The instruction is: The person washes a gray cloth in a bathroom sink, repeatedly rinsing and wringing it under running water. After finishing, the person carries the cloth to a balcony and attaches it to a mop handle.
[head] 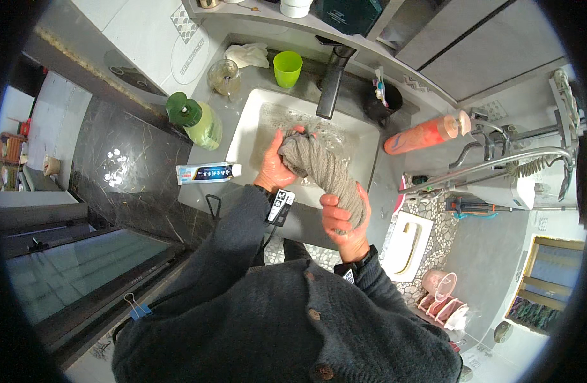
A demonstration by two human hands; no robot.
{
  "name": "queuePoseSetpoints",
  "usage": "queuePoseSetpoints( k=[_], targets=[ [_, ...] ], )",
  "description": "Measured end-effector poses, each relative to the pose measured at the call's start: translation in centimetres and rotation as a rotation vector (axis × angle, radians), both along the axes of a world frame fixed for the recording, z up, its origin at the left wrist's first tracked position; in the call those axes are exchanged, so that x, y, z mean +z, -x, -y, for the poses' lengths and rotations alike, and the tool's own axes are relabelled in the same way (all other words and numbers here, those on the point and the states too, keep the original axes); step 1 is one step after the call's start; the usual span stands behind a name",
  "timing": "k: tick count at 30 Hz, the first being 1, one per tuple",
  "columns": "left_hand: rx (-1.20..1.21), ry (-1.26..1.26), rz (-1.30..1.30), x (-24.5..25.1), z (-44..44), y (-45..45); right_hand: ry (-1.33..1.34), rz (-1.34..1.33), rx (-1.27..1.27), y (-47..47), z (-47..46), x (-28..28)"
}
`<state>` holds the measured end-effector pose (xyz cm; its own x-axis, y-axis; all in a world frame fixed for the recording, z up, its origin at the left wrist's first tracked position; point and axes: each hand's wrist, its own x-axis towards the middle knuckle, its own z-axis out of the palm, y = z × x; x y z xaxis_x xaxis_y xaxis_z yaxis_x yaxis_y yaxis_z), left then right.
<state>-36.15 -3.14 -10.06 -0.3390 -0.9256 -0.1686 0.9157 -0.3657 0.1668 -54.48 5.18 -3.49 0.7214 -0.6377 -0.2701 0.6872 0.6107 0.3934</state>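
Observation:
A wet, twisted grey-brown cloth stretches between my two hands above the near part of the white sink basin. My left hand grips its upper end, the fingers partly hidden behind the cloth. Around the lower end, near the basin's front right, my right hand is closed with its fingers wrapped over the fabric. Water with foam lies in the basin, under a black faucet. Both hands look wet.
Around the basin stand a green cup, a glass, a green pump bottle, a toothpaste tube, a black toothbrush cup and a pink-orange bottle. A shelf overhangs the back; metal pipes are at right.

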Motion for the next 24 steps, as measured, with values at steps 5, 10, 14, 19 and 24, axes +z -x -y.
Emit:
queuePoseSetpoints(
  k=[5, 10, 14, 19, 24],
  targets=[
    [-0.041, -0.113, 0.247, 1.5, 0.3, -1.4, 0.082, -0.194, 0.017, 1.1, 1.9, 0.3],
    [-0.063, -0.119, 0.639, 2.5, 1.4, -1.4, 0.326, -0.645, 0.325, 2.1, 3.1, 1.5],
    [-0.136, -0.136, 0.795, 1.9, 2.3, -1.0, 0.555, -0.99, 0.556, 2.2, 4.5, 2.7],
    [-0.149, -0.094, 1.052, 0.1, 2.7, -0.3, 0.756, -1.27, 0.839, 1.2, 6.0, 2.3],
    [-0.068, -0.024, 1.291, -2.8, 3.2, 0.4, 1.128, -1.582, 1.041, 0.8, 7.3, 0.4]
  ],
)
